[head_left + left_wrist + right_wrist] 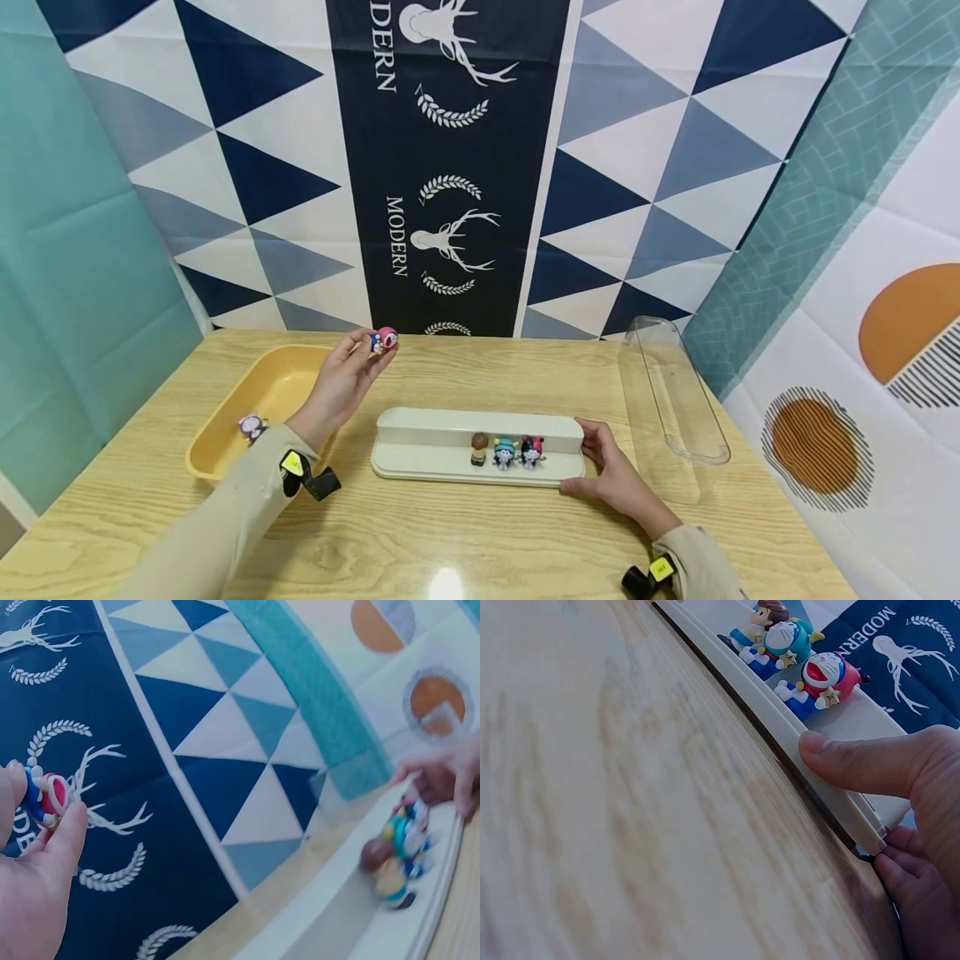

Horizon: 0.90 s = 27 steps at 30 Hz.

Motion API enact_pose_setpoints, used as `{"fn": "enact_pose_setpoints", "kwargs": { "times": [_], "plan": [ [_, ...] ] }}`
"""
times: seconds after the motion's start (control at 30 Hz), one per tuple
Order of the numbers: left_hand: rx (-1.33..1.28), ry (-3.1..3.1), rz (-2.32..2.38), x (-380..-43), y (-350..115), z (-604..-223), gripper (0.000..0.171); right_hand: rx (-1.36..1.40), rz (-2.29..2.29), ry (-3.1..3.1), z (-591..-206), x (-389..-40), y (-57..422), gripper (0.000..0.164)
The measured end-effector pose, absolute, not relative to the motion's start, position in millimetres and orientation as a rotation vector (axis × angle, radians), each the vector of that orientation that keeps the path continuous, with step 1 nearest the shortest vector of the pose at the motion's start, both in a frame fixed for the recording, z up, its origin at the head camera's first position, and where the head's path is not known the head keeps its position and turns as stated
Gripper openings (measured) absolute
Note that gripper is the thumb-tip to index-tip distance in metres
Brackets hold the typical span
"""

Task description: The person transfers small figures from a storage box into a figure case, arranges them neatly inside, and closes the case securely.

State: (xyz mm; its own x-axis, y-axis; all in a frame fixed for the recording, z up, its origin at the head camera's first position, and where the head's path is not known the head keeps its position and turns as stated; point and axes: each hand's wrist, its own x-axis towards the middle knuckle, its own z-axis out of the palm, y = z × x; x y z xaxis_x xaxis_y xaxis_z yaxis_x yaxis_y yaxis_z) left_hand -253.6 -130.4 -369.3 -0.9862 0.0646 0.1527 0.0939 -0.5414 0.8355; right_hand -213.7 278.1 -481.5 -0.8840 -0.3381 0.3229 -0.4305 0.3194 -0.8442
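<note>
My left hand is raised above the table, pinching a small cartoon cat figurine with a pink hood and blue body between thumb and fingers. The right end of a long white display stand is gripped by my right hand, thumb on its front edge. Three figurines stand in a row on the right half of its base: a brown-haired one, a teal-hooded cat and a red-hooded cat. The red-hooded one is nearest my right hand.
A yellow tray sits at the left, partly behind my left forearm, with a figurine in a pale purple-pink hood inside. At the right lies a long transparent cover. Patterned cloth hangs behind the wooden table.
</note>
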Motion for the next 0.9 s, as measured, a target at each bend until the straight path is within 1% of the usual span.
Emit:
{"fn": "enact_pose_setpoints", "kwargs": {
  "times": [0.1, 0.3, 0.47, 0.67, 0.8, 0.9],
  "plan": [
    [-0.232, -1.334, -2.866, -250, -124, -369, 0.018, 0.726, 1.626, -2.479, -481, -213, 278, 0.088],
    [-0.179, -1.058, -3.046, -239, -109, -374, 0.031, 0.708, 1.632, -2.493, -480, -212, 278, 0.089],
    [-0.207, -0.802, -3.129, -232, -99, -384, 0.042, 0.693, 1.642, -2.503, -480, -212, 278, 0.089],
    [-0.283, -0.566, -3.175, -225, -91, -393, 0.046, 0.712, 1.654, -2.489, -480, -213, 278, 0.089],
    [-0.263, -0.589, -3.167, -223, -87, -396, 0.047, 0.709, 1.648, -2.484, -481, -214, 278, 0.089],
    [-0.244, -0.673, -3.146, -222, -85, -396, 0.045, 0.684, 1.654, -2.494, -481, -214, 278, 0.090]
  ]
}}
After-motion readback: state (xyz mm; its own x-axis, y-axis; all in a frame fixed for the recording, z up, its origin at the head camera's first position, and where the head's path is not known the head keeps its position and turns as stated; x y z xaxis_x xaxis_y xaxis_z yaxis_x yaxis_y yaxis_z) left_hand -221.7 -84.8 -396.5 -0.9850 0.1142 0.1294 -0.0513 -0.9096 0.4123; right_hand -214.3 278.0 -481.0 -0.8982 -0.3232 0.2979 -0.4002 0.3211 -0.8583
